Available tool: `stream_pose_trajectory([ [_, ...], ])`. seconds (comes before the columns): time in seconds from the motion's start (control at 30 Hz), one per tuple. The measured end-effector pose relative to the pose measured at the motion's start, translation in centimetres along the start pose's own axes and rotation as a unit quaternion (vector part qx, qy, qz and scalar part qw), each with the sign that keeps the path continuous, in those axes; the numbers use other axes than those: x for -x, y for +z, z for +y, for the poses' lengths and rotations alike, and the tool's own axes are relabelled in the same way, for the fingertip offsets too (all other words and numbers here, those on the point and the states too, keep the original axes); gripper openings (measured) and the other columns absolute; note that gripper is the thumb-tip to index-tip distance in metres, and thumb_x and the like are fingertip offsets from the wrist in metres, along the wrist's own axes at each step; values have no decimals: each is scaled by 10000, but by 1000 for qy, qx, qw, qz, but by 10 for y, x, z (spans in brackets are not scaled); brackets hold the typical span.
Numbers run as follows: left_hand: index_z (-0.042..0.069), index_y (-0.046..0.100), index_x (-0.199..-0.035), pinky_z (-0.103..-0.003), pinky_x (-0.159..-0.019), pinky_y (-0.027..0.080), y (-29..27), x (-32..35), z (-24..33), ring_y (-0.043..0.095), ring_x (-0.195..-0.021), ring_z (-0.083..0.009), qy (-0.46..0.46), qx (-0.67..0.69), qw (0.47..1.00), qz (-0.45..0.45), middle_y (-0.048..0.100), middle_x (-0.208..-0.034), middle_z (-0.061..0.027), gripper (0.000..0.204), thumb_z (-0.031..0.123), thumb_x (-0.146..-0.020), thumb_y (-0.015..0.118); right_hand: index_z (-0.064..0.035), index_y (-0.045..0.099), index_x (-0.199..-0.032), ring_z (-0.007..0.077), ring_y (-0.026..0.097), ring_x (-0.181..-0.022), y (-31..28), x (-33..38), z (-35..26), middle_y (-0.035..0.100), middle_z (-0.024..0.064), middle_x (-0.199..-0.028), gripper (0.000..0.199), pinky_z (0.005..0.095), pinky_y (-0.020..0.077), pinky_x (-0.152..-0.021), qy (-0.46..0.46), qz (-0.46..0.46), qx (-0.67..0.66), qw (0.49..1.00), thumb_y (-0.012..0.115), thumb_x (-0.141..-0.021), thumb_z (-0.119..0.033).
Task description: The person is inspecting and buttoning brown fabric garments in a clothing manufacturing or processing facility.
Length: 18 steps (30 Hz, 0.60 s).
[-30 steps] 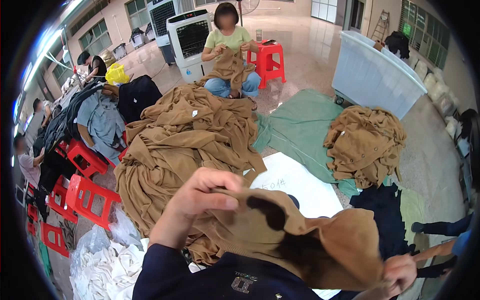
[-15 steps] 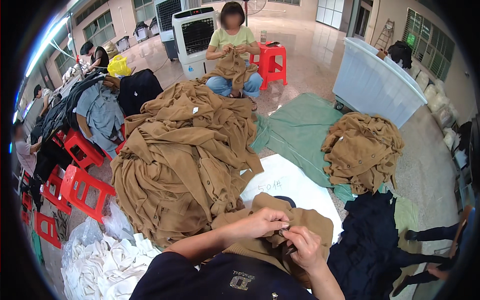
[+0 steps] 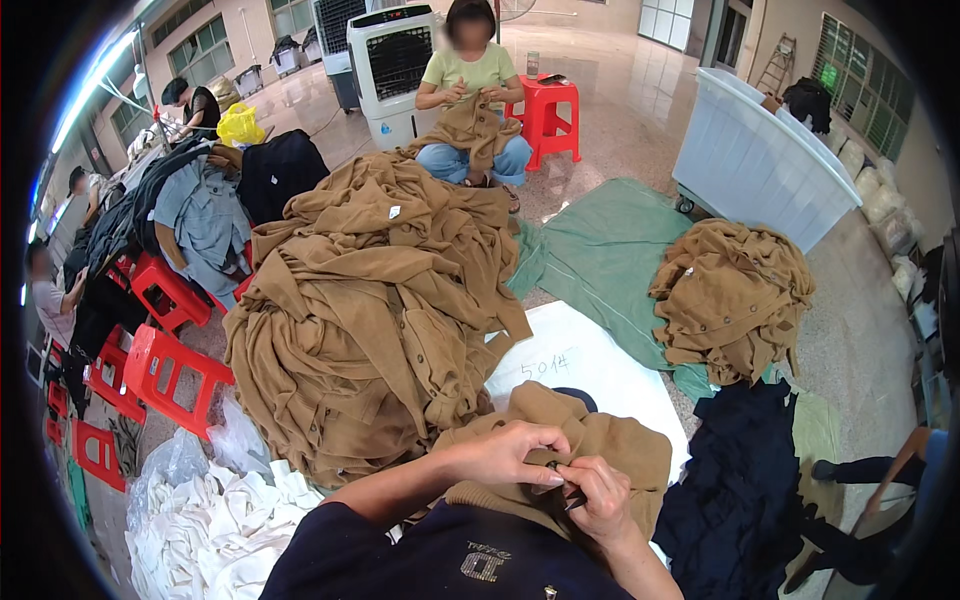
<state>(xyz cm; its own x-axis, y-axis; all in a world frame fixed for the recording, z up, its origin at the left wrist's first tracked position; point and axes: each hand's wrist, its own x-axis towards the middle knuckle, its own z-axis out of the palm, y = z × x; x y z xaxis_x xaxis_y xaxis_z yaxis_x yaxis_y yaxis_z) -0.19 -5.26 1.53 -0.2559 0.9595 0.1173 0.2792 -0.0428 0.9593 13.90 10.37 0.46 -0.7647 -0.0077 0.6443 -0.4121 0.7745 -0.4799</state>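
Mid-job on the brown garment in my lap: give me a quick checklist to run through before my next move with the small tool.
1. Left hand pinches the brown garment on the lap: ok.
2. Right hand holds a small dark tool at the same spot: ok.
3. Tool tip clear of the left fingers: cannot tell, the hands touch and hide it.
4. Worked spot in plain view: not ok, the fingers cover it.
5. Large brown pile lies ahead-left, apart from the lap garment: ok.
6. White sheet ahead has bare space: ok.
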Motion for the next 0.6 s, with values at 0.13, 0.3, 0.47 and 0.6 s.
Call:
stream_pose_trajectory([
  [0.13, -3, 574, -1024, -336, -782, 478, -4, 3, 14, 612, -895, -215, -7, -60, 998, -12, 627, -969, -108, 284, 142, -826, 719, -17, 623, -934, 226, 633, -679, 4, 1, -2, 603, 107, -930, 296, 315, 501, -537, 27, 4, -45, 999, 697, -656, 51],
  [0.3, 21, 564, -980, -398, -705, 488, -2, 6, 19, 627, -851, -335, 88, -140, 986, -3, 591, -891, -139, 225, 108, -813, 688, -31, 586, -1020, 268, 653, -764, 5, -5, -4, 612, 144, -1080, 379, 334, 519, -603, 123, 45, -170, 977, 710, -672, 56],
  [0.47, 19, 553, -952, -410, -654, 490, 3, 5, 17, 621, -783, -349, 87, -151, 984, 33, 574, -861, -143, 204, 96, -810, 677, -24, 592, -932, 265, 657, -715, 8, 5, 4, 651, 124, -869, 310, 323, 506, -581, 166, 6, -135, 977, 704, -662, 79],
  [0.6, 20, 538, -913, -414, -611, 484, 10, 2, 7, 615, -719, -344, 121, -184, 972, 79, 556, -815, -130, 177, 91, -819, 670, -19, 579, -846, 231, 637, -636, 14, 10, 9, 643, 120, -796, 238, 301, 478, -535, 168, 68, -134, 974, 684, -661, 88],
])
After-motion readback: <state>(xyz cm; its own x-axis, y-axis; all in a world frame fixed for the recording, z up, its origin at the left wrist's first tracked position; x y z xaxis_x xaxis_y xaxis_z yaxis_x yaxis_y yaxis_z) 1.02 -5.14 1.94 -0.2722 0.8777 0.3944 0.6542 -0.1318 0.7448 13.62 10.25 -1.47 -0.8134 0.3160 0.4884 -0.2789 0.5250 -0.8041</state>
